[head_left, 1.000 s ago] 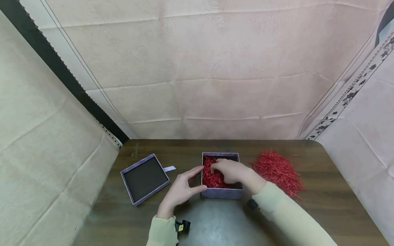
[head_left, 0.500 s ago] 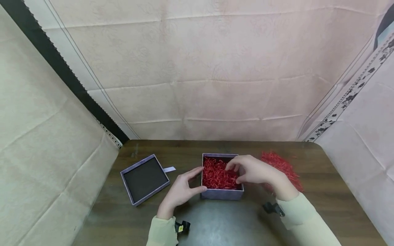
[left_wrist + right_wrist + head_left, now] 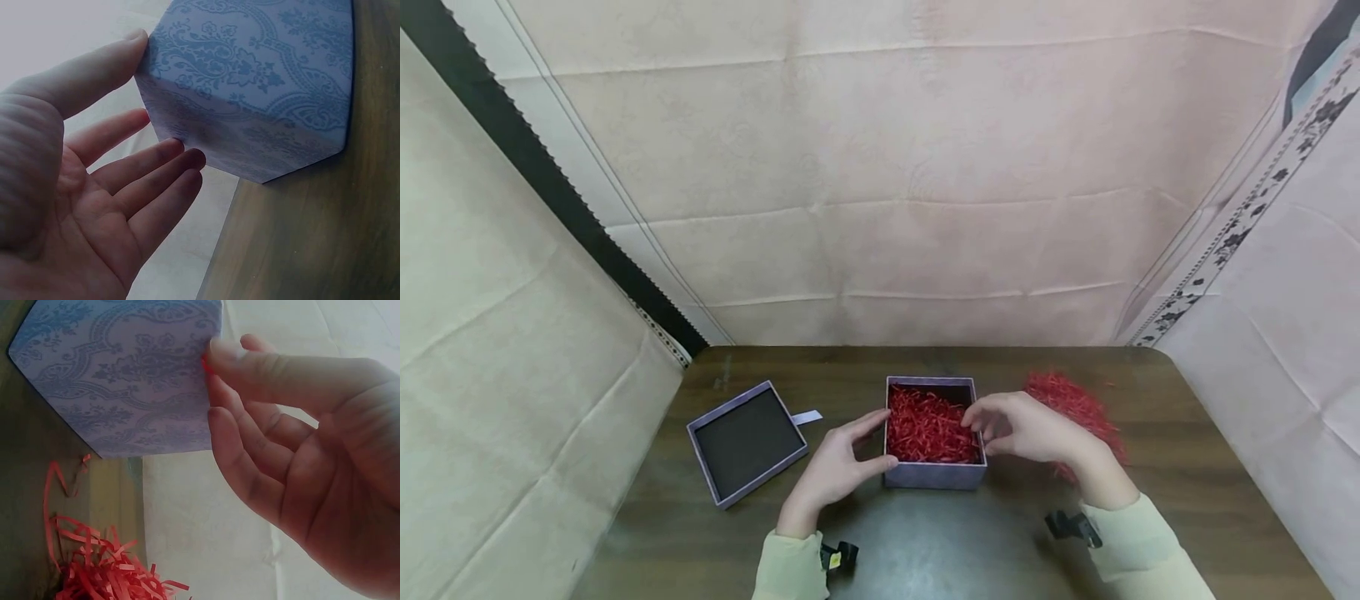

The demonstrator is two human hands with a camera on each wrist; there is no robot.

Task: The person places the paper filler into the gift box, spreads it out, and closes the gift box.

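A purple patterned box (image 3: 931, 476) (image 3: 262, 81) (image 3: 125, 375) stands open at the middle of the dark wooden table (image 3: 925, 542), filled with red paper shreds (image 3: 931, 427). My left hand (image 3: 871, 439) (image 3: 139, 81) lies against the box's left wall with straight fingers and the thumb at the near corner. My right hand (image 3: 979, 427) (image 3: 215, 381) is at the box's right wall, its fingers loosely bent and the thumb tip touching the rim. It holds nothing.
A loose heap of red shreds (image 3: 1075, 406) (image 3: 106, 569) lies on the table right of the box, partly behind my right hand. A shallow purple tray with a dark inside (image 3: 747, 442) and a white ribbon tab (image 3: 808, 416) sits at the left. Cloth walls surround the table.
My right hand has come out of the shreds inside the box and moved to its right wall. The left hand has stayed against the left wall.
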